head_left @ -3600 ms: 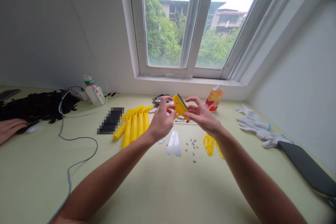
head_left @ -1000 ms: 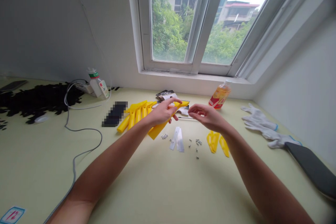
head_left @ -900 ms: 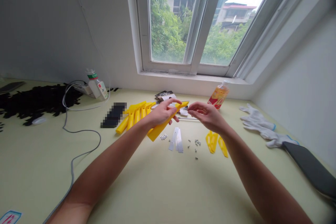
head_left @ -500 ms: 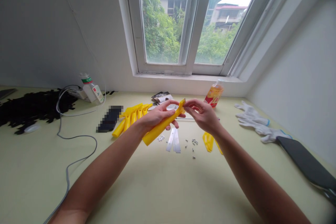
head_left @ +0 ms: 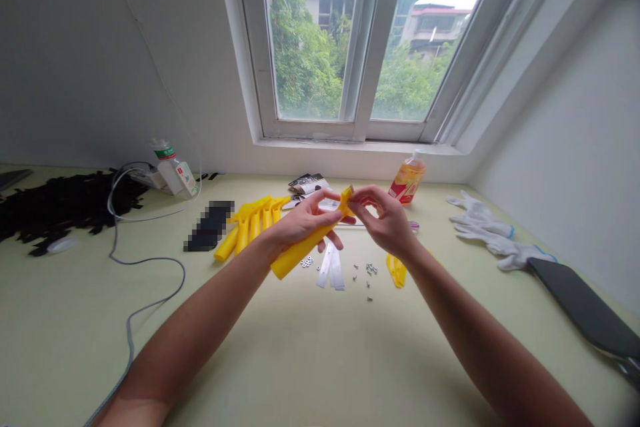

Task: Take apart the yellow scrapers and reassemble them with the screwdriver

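My left hand (head_left: 307,219) is wrapped round a yellow plastic handle (head_left: 301,253), tilted with its wide round end toward me and its flat head up and to the right. A dull edge shows at the head's tip. At that head, the thumb and fingers of my right hand (head_left: 384,219) are pinched together; whatever is between them is hidden. Below the hands lie flat metal blades (head_left: 330,268), a cluster of small nuts (head_left: 307,262) and several loose screws (head_left: 371,269). Flat yellow plastic pieces (head_left: 396,271) lie under my right wrist.
More yellow handles (head_left: 254,221) lie left of my hands, near a dark pixelated rectangle (head_left: 210,225). A drink bottle (head_left: 407,179), white gloves (head_left: 483,227) and a dark flat object (head_left: 583,307) are on the right. A grey cable (head_left: 155,307) and black scraps (head_left: 75,203) occupy the left.
My right hand has shifted slightly at the handle's head, its fingers bending more. My left hand keeps its hold, and the handle has barely moved.
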Demonstrator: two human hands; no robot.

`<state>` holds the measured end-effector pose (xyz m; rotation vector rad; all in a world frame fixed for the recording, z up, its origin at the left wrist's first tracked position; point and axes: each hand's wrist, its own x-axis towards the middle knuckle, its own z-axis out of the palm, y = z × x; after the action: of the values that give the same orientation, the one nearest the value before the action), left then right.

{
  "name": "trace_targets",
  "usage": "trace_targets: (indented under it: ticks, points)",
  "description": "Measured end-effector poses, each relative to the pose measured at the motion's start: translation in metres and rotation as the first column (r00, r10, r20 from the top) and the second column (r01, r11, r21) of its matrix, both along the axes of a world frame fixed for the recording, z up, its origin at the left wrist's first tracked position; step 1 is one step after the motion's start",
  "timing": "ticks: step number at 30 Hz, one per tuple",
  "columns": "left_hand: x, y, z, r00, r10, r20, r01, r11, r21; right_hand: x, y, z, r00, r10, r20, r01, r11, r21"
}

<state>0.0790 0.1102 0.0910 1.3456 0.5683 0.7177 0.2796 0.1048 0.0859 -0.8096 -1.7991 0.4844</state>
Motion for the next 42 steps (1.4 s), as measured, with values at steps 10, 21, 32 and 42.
trace_targets:
  ticks: [10,21,32,42]
  points:
    - [-0.001,0.001,-0.002,0.999,-0.038,0.012,0.039,0.999,-0.021,-0.004,0.0,-0.002,0.991,-0.12,0.05,0.116,0.989,0.087]
    - [0.006,0.009,-0.017,0.995,0.101,0.028,-0.099,0.994,-0.038,0.003,0.014,-0.019,0.841,-0.345,0.416,0.283,0.937,0.205]
    - [0.002,0.021,-0.017,0.959,0.275,0.069,-0.266,0.957,-0.114,0.086,0.054,-0.047,0.288,-0.102,0.952,0.594,0.799,-0.094]
    - [-0.005,0.023,-0.013,0.951,0.297,0.086,-0.288,0.952,-0.102,0.094,0.049,-0.023,0.309,-0.008,0.951,0.524,0.836,-0.163]
